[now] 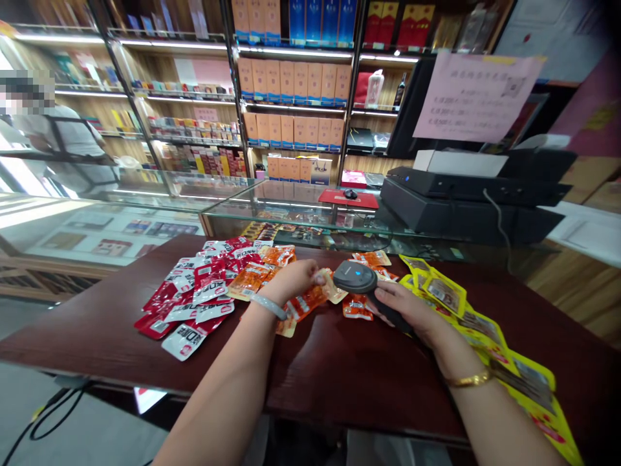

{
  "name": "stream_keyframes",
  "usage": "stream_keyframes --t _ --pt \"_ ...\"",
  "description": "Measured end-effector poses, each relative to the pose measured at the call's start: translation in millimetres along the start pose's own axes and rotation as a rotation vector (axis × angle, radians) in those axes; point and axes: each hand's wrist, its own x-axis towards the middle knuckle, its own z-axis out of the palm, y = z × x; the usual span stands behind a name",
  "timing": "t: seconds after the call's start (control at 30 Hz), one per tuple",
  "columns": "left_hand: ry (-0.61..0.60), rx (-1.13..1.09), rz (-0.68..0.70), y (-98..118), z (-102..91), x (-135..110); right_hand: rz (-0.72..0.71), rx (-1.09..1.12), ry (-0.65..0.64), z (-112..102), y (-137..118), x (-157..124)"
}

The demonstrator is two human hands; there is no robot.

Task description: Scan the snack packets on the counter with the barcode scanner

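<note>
My right hand point(403, 303) is wrapped round the handle of a dark grey barcode scanner point(355, 277), its head pointing left. Just left of the scanner, my left hand point(298, 277) pinches the edge of a cream and orange snack packet point(333, 288). More orange snack packets point(310, 303) lie under and around my left hand, and a few point(358, 307) rest beneath the scanner. To the left is a heap of red and white snack packets point(208, 281). Yellow snack packets point(444, 291) run down the right side, partly behind my right forearm.
The brown table point(310, 382) meets a glass display counter point(291, 200). On the counter are a mouse point(350, 193) on a red pad and a black cash register point(427, 200). Shelves of boxes point(294, 81) stand behind. A person point(72, 142) is at the far left.
</note>
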Motion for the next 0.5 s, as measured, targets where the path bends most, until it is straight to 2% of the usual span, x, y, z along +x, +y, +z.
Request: stream_keyframes --t 0.1,0.2,0.33,0.43,0.5 --pt "0.177 -0.117 -0.078 -2 10.4 11 -0.015 0.0 0.011 1 -2 -1" --pt "0.263 -0.225 -0.204 -1 24.1 19 -0.01 0.025 0.035 2 -6 -2" --pt "0.208 -0.606 -0.32 9 33.1 20 -0.017 0.066 0.064 3 -8 -2" --pt "0.127 -0.915 -0.231 20 32.9 19 -0.024 0.058 0.063 3 -6 -1" --pt "0.125 -0.996 -0.162 25 32.6 19 -0.027 0.047 0.069 3 -4 0"
